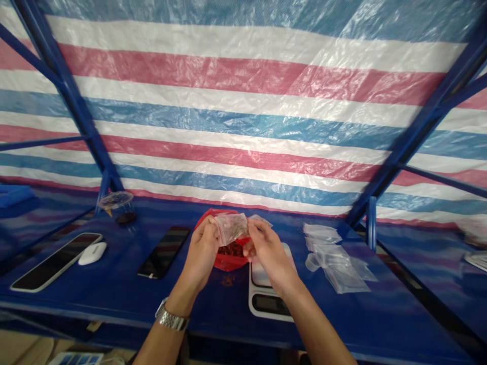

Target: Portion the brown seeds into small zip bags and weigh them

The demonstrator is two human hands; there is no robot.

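Observation:
Between my two hands is a small clear zip bag point(231, 228) with a reddish line along its left edge and a little greenish-brown matter inside. My left hand point(205, 243), with a metal watch on the wrist, pinches the bag's left edge. At the other end, the fingers of my right hand point(266, 248) close on the bag's right side. Below and behind the bag lies an open red plastic bag point(228, 262) with dark red dried bits in it. A white digital scale point(254, 300) sits under my right hand, which partly covers it.
Several empty clear zip bags point(338, 263) lie to the right, beside a small clear cup point(312, 262). Leftward are a black phone point(164, 252), a white earbud case point(92, 253), another phone point(53, 263) and a lidded plastic cup point(117, 205). Blue metal posts point(74, 106) frame the shelf.

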